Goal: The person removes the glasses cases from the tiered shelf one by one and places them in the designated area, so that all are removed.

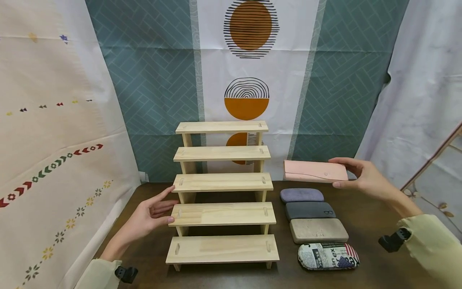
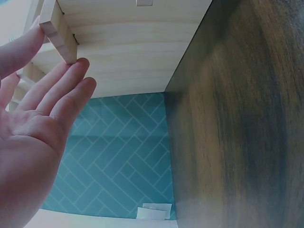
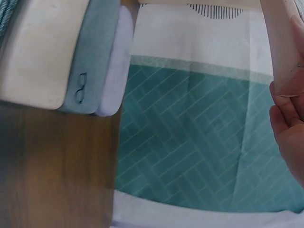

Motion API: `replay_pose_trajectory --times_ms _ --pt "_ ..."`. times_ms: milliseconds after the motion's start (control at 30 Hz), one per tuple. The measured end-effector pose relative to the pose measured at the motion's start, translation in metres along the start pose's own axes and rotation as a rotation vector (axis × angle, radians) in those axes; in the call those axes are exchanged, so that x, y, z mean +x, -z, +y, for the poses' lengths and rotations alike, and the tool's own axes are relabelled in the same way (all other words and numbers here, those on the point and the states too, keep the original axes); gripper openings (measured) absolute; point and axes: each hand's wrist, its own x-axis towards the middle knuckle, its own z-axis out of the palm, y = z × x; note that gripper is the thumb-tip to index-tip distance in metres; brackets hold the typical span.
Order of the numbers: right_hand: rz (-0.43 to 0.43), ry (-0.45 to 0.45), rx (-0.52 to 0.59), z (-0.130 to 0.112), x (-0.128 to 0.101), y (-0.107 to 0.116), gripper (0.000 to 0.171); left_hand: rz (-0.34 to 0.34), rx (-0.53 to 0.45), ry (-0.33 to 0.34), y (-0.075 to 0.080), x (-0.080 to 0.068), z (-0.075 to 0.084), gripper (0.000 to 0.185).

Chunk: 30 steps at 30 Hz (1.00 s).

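A pink glasses case (image 1: 314, 171) is held in the air by my right hand (image 1: 357, 176), which grips its right end between thumb and fingers. In the right wrist view only part of the pale case (image 3: 284, 47) shows at the right edge. My left hand (image 1: 146, 218) is at the left side of a stepped wooden stand (image 1: 221, 182). In the left wrist view, its thumb and fingers pinch the end of one board (image 2: 59, 33). Below the pink case, a purple glasses case (image 1: 302, 195), a dark grey one (image 1: 310, 210), a beige one (image 1: 319, 230) and a newsprint-patterned one (image 1: 328, 256) lie in a column.
The stand's several steps rise toward a teal and white patterned curtain (image 1: 249, 68) at the back. Light cloths hang on both sides, the left one (image 1: 54, 140) with embroidered motifs. Everything stands on a dark wooden table (image 1: 368, 237).
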Motion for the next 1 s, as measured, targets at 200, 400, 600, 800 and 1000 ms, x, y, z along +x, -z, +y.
replay_pose_trajectory --times_ms 200,400,600,800,1000 --pt "0.005 -0.055 0.031 0.013 -0.019 0.005 0.064 -0.001 -0.007 0.0 0.0 0.0 0.0 0.093" --pt "0.01 -0.094 0.042 0.028 -0.036 0.012 0.064 0.008 0.011 -0.009 0.0 -0.001 0.0 0.093" --pt "0.004 -0.125 0.026 0.042 -0.054 0.018 0.066 0.005 0.003 -0.006 0.0 0.0 0.0 0.093" --pt "0.032 -0.152 0.014 0.06 -0.069 0.023 0.066 0.004 0.0 -0.02 0.0 0.0 0.0 0.093" --pt "0.027 -0.174 -0.007 0.071 -0.083 0.028 0.065 0.009 0.005 -0.034 0.0 0.0 -0.001 0.092"
